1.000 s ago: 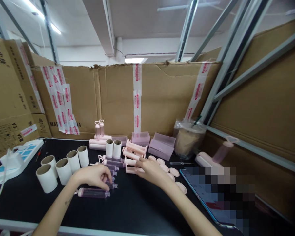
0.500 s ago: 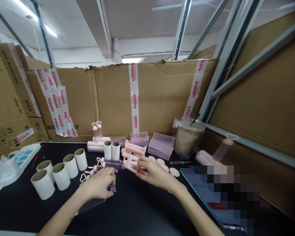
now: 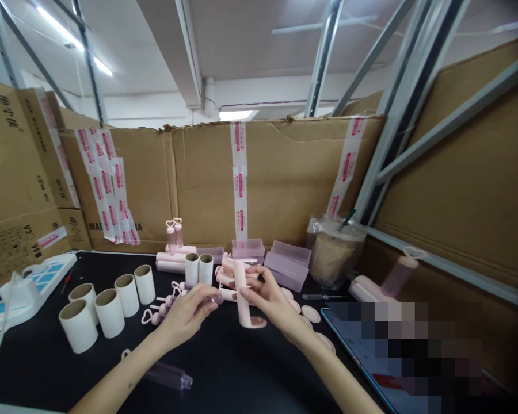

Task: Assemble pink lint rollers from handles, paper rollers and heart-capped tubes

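Note:
My right hand [image 3: 265, 296] grips a pale pink plastic holder [image 3: 243, 302], a long curved shell with a tab at each end, and keeps it upright above the table. To its left, my left hand [image 3: 187, 313] is closed on a translucent purple tube [image 3: 217, 298]; only the tube's end shows past the fingertips. Several similar tubes with pink heart-shaped loops [image 3: 148, 316] lie behind the left hand. Another purple tube [image 3: 170, 375] rests under the left forearm. More pink holders [image 3: 224, 275] are stacked behind my hands, partly hidden by the raised holder.
Several white cardboard cores [image 3: 78, 326] stand at left, near a power strip [image 3: 47, 287]. Purple boxes [image 3: 287, 264] and a bagged drink cup [image 3: 332, 253] line the cardboard wall. Pink discs [image 3: 311, 314] and a phone [image 3: 354, 345] lie at right.
My right hand has lifted the pink holder off the pile and turned it upright. My left hand has moved right, carrying a purple tube toward the holder. The view has shifted slightly.

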`<state>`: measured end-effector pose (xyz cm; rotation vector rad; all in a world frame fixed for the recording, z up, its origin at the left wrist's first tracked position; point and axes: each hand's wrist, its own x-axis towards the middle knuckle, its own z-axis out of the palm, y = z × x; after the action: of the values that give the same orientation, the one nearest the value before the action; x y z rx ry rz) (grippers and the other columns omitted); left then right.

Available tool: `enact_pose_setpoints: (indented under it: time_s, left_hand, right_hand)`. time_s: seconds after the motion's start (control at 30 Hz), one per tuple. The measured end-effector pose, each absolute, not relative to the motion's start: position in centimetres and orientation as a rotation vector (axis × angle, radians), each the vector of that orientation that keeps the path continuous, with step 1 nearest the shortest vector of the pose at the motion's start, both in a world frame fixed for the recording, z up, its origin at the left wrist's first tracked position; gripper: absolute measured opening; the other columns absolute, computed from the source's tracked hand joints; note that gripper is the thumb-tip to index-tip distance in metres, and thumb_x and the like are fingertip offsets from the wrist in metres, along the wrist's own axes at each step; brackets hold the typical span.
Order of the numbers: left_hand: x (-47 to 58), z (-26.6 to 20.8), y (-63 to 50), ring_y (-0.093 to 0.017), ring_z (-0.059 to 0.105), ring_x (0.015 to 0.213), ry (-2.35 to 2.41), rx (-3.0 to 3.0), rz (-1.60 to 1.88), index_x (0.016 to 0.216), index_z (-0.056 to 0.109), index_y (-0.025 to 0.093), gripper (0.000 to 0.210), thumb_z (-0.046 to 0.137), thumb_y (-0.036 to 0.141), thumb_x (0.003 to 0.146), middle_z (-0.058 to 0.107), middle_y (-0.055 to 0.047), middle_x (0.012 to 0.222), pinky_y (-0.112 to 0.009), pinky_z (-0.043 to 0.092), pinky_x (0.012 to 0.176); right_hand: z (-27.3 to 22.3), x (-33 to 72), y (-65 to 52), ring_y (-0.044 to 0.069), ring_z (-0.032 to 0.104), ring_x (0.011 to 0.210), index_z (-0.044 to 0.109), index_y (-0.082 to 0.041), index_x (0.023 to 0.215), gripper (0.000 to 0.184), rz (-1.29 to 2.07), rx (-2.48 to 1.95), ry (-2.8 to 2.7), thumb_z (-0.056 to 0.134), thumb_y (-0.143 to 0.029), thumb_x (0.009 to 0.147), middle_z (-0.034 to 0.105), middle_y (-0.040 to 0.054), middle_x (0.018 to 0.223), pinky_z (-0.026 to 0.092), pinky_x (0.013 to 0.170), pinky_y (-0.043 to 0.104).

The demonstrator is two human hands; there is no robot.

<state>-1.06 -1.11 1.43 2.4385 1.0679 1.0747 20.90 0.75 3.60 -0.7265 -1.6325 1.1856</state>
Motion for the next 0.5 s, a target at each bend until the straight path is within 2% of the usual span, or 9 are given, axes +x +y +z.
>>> enact_pose_setpoints:
  time_s: [0.07,0.17,0.23,0.33,0.5]
  left_hand:
    - [-1.4,1.4,-1.4,-0.017,0.06,0.086,1.106,2.555,1.132,0.111,0.046,0.025,0.023,0.04,0.032,0.09,0.06,-0.005,0.101,-0.031,0.047,0.075]
    - [-1.6,1.2,-1.5,-0.022,0.062,0.085,1.327,2.597,1.202,0.115,0.039,0.021,0.042,0.055,0.039,0.081,0.061,-0.008,0.101,-0.036,0.049,0.073]
    - [-1.6,0.9,-1.2,-0.022,0.063,0.083,1.384,2.609,1.216,0.112,0.04,0.019,0.035,0.052,0.035,0.083,0.061,-0.009,0.099,-0.036,0.05,0.071]
    - [-1.4,0.5,-0.7,-0.021,0.062,0.093,1.306,2.712,1.192,0.106,0.047,0.02,0.019,0.042,0.028,0.09,0.062,-0.009,0.102,-0.034,0.05,0.077]
    - [-1.1,0.5,-0.4,-0.02,0.062,0.095,1.315,2.792,1.124,0.111,0.054,0.023,0.024,0.044,0.03,0.09,0.065,-0.005,0.106,-0.032,0.049,0.082]
  right_hand:
    - [3.7,20.3,0.3,0.021,0.062,0.098,0.039,-0.027,0.113,0.049,1.256,-0.698,-1.588,0.066,-0.04,0.074,0.066,0.0047,0.098,0.046,0.09,0.043]
    - [3.8,19.5,-0.3,0.023,0.058,0.106,0.05,-0.024,0.11,0.043,1.307,-0.682,-1.576,0.067,-0.04,0.073,0.064,0.008,0.107,0.044,0.094,0.043]
    - [3.5,19.1,-0.5,0.024,0.058,0.105,0.056,-0.023,0.103,0.035,1.302,-0.71,-1.563,0.068,-0.039,0.073,0.063,0.0081,0.111,0.045,0.093,0.041]
    - [2.6,18.6,-0.3,0.022,0.06,0.101,0.057,-0.024,0.102,0.034,1.259,-0.738,-1.532,0.069,-0.035,0.073,0.062,0.0062,0.112,0.047,0.091,0.038]
    - [1.5,18.3,0.1,0.023,0.061,0.098,0.055,-0.025,0.108,0.04,1.301,-0.754,-1.483,0.068,-0.038,0.073,0.058,0.007,0.116,0.053,0.081,0.038]
